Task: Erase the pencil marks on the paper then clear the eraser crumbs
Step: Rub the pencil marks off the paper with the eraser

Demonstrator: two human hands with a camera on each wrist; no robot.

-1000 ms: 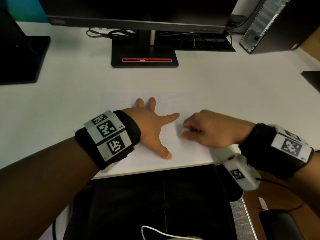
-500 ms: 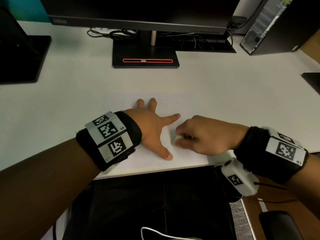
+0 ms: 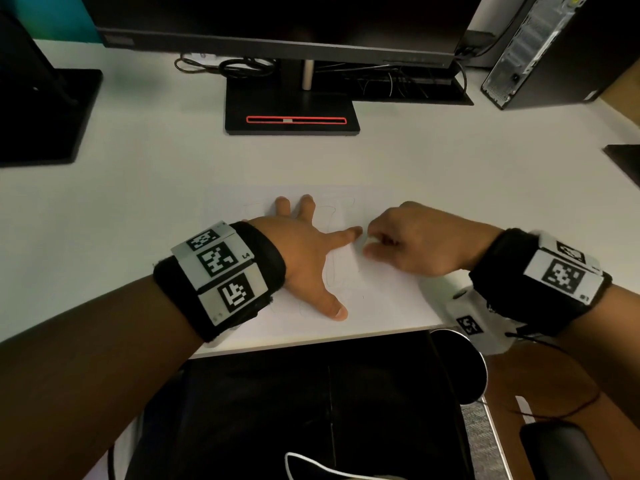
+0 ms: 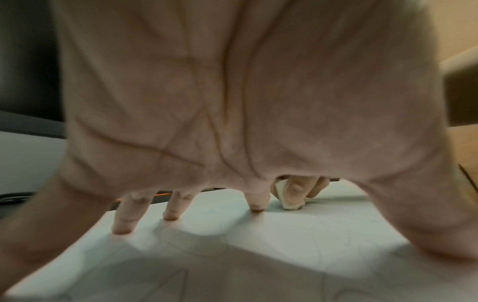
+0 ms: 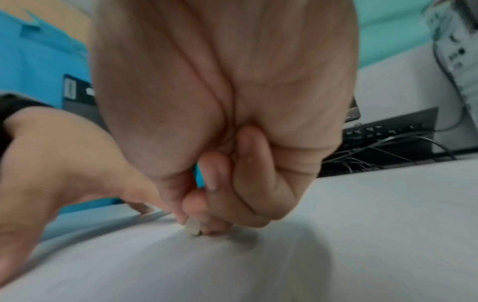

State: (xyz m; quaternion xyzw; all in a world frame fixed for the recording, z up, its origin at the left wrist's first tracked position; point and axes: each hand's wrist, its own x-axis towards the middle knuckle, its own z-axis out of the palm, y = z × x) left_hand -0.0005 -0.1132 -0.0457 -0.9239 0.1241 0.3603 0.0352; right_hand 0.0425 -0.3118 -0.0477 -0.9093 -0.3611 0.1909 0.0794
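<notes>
Your right hand (image 3: 420,242) slid its pinched eraser (image 4: 288,197) toward the spread left hand (image 3: 308,258); you needed short strokes on pinned paper (image 3: 377,299).

Eraser (image 4: 289,199) mostly hidden by right hand (image 3: 420,242) fingers; pencil marks faint.

Bare white desk (image 3: 138,202) is lying open at the frame's left and right. The monitor base (image 3: 292,109) and cables (image 3: 239,67) are blocking the upper centre; a computer tower (image 3: 540,46) is standing in the upper right, another stand (image 3: 45,116) upper left.
</notes>
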